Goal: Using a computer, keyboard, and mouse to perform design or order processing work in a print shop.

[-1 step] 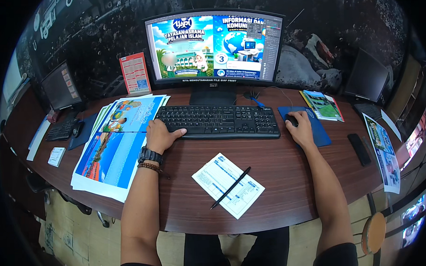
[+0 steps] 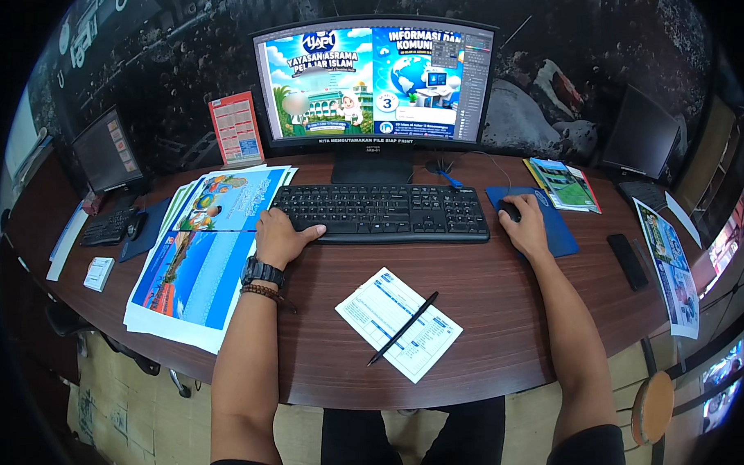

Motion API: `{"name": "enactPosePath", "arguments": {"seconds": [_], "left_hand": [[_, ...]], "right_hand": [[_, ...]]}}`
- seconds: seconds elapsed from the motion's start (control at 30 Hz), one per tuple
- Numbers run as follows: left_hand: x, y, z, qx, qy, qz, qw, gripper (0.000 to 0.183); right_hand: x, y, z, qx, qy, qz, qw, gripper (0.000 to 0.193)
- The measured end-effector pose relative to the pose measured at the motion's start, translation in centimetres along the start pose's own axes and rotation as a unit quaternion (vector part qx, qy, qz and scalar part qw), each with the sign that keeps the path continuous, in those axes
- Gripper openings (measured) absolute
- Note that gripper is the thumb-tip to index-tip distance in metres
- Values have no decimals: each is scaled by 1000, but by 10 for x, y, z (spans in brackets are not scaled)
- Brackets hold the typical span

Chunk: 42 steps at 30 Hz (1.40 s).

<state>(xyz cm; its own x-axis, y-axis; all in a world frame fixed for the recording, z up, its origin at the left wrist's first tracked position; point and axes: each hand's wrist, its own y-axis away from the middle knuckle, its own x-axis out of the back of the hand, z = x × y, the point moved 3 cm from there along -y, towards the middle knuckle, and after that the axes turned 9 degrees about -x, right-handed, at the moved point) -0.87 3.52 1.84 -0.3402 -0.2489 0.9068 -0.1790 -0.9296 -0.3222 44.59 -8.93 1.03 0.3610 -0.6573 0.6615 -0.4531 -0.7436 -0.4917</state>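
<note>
I had the L hand (image 2: 282, 236) at the L end of the long black plastic kbd (image 2: 388, 212), thumb spread wide, gripping nothing. R of kbd, my R hand (image 2: 527, 225) was curled round the small black mouse (image 2: 511, 210) on a flat blue pad (image 2: 559, 236). Slim black pen (image 2: 402, 328) lay across a white printed sheet (image 2: 366, 308), near side of kbd; wide black-framed monitor (image 2: 373, 86) stood behind kbd.
</note>
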Motion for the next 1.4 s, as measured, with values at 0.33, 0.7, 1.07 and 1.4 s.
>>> {"name": "enactPosePath", "arguments": {"seconds": [0.33,0.7,1.07,1.4], "left_hand": [[4,1,4,6,6,-15,1000,96],[2,5,44,-37,22,-82,996,82],[-8,5,32,-44,9,-46,998,84],[1,2,9,28,30,-16,999,101]], "right_hand": [[-1,0,1,-16,4,-12,1000,34],[-1,1,-3,5,8,-21,1000,34],[-1,2,-6,40,-13,-28,999,34],[0,1,-4,35,-15,-39,999,34]]}}
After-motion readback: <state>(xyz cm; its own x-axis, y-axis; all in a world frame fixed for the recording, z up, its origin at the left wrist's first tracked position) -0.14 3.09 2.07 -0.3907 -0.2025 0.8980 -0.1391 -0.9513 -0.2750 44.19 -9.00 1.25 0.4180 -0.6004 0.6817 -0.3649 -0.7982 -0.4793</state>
